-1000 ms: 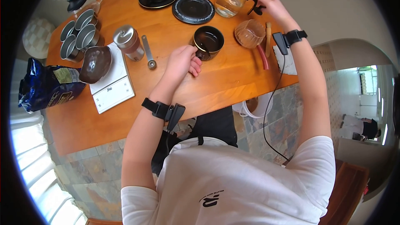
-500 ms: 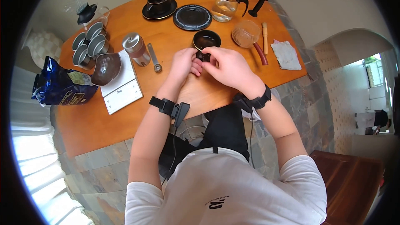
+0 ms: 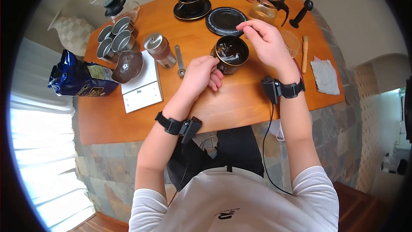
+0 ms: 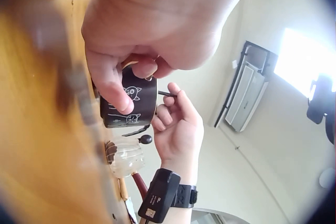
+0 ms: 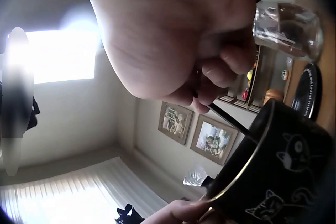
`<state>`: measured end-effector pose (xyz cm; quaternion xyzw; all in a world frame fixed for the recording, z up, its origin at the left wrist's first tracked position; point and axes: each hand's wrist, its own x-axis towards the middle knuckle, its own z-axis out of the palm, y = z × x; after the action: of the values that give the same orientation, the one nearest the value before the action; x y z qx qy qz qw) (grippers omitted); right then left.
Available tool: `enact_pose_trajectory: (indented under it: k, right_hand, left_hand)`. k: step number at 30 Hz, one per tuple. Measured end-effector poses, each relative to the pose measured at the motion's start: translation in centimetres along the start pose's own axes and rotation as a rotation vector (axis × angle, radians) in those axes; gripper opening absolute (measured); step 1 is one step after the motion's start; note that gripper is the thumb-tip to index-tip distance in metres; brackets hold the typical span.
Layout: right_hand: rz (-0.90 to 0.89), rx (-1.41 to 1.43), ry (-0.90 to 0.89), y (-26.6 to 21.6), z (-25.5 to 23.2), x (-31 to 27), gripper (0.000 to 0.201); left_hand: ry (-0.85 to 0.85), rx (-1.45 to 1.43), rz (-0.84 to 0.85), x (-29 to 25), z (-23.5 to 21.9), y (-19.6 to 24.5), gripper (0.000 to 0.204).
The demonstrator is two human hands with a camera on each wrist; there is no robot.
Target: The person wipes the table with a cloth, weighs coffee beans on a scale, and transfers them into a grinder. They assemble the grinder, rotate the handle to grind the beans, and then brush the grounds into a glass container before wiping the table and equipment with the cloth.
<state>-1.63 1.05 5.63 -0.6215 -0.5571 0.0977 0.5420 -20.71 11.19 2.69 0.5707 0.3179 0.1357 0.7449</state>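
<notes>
A black cup (image 3: 228, 67) with a gold rim and white cat drawings stands on the table, dark and glossy inside. My left hand (image 3: 203, 75) grips it on its near left side, fingers curled at the handle, as the left wrist view shows. Over the cup's far right rim is my right hand (image 3: 271, 47), thumb and fingertips pinching a thin black handle (image 5: 229, 118). That handle slants down into the cup, and its lower end is hidden inside. Behind the right hand stands a glass jug (image 3: 262, 12) with a black handle.
A black plate (image 3: 225, 20) and a cup on a saucer (image 3: 192, 15) lie beyond. Leftward are a measuring spoon (image 3: 179, 60), grinder (image 3: 159, 51), white scale (image 3: 143, 96), brown bowl (image 3: 128, 66), metal cups (image 3: 123, 41) and blue bag (image 3: 81, 77). A brush (image 3: 305, 53) and cloth (image 3: 325, 76) lie right.
My right hand has gone from the glass jug's handle to the cup, then up over its far right rim, now pinching the thin black handle. My left hand has stayed on the cup.
</notes>
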Motion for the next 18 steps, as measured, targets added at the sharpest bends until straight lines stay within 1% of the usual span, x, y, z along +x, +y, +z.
enact_pose_trajectory:
  k: [4,6,7,8,10,11,12,14,16,18]
  right_hand:
    - [-0.051,0.016,-0.004,-0.2,0.6,-0.7,0.016]
    - [-0.161,0.021,-0.002,-0.4,1.3,-1.1,0.014]
    - [-0.167,0.024,-0.031,-0.6,1.7,-1.3,0.012]
    - [-0.234,0.016,-0.039,-0.3,2.1,-1.4,0.010]
    - [-0.232,0.066,-0.065,0.2,2.9,-1.8,0.010]
    - [-0.198,0.044,-0.105,0.2,3.0,-1.9,0.010]
    - [-0.188,0.044,-0.103,0.3,3.1,-1.9,0.010]
    - [-0.232,-0.024,-0.130,0.5,3.3,-2.0,0.012]
    - [-0.248,-0.058,-0.105,0.9,3.1,-2.0,0.014]
    - [-0.265,-0.120,-0.076,1.0,2.4,-1.8,0.015]
  left_hand:
    - [-0.030,-0.010,-0.007,-1.3,-1.4,0.6,0.031]
    - [-0.043,-0.028,-0.016,-1.3,-2.3,0.3,0.032]
    - [-0.067,-0.045,-0.011,-1.2,-2.9,0.0,0.032]
    - [-0.095,-0.061,-0.004,-1.1,-3.2,-0.3,0.033]
    - [-0.137,-0.105,-0.030,-0.7,-3.8,-1.0,0.034]
    - [-0.142,-0.127,-0.038,-0.6,-3.8,-1.4,0.034]
    - [-0.147,-0.148,-0.045,-0.5,-3.9,-1.6,0.035]
    - [-0.154,-0.124,-0.043,-0.5,-3.7,-1.7,0.034]
    - [-0.157,-0.102,-0.028,-0.5,-3.4,-2.0,0.033]
    - [-0.132,-0.020,-0.026,-0.4,-3.5,-2.2,0.032]
